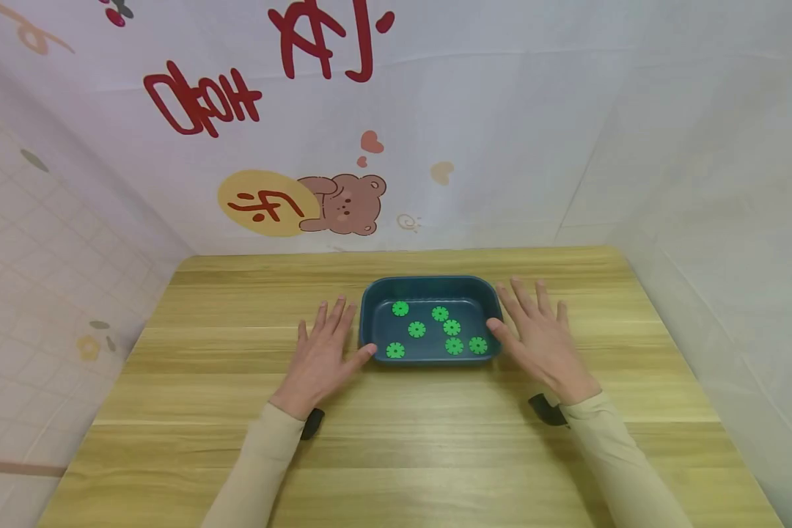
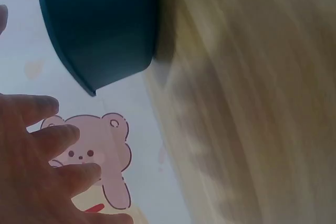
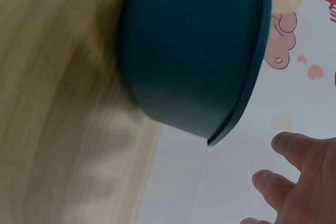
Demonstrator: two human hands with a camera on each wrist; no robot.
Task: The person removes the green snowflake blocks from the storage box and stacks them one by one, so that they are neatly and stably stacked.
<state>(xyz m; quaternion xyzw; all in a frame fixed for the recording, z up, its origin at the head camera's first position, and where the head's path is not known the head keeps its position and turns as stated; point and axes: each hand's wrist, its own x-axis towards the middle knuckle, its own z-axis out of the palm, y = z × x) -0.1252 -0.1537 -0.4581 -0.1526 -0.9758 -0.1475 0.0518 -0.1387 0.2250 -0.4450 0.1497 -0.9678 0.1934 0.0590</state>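
A dark teal rectangular dish [image 1: 429,359] with rounded corners stands on the wooden table. Several bright green notched discs [image 1: 417,329] lie spread over its floor. My left hand [image 1: 320,361] is beside the dish's left end, fingers spread and straight, thumb tip right at the near left corner. On the other side my right hand [image 1: 540,339] has its fingers spread too, its thumb tip overlapping the rim at the right end. Both wrist views show the dish's outer wall [image 2: 102,24] close to the hands. Neither hand holds anything.
The wooden table [image 1: 409,447] reaches back to a white cloth wall [image 1: 501,147] printed with a bear, hearts and red lettering. Cloth also hangs along both sides. Dark wrist-worn devices [image 1: 548,409] show beneath the wrists.
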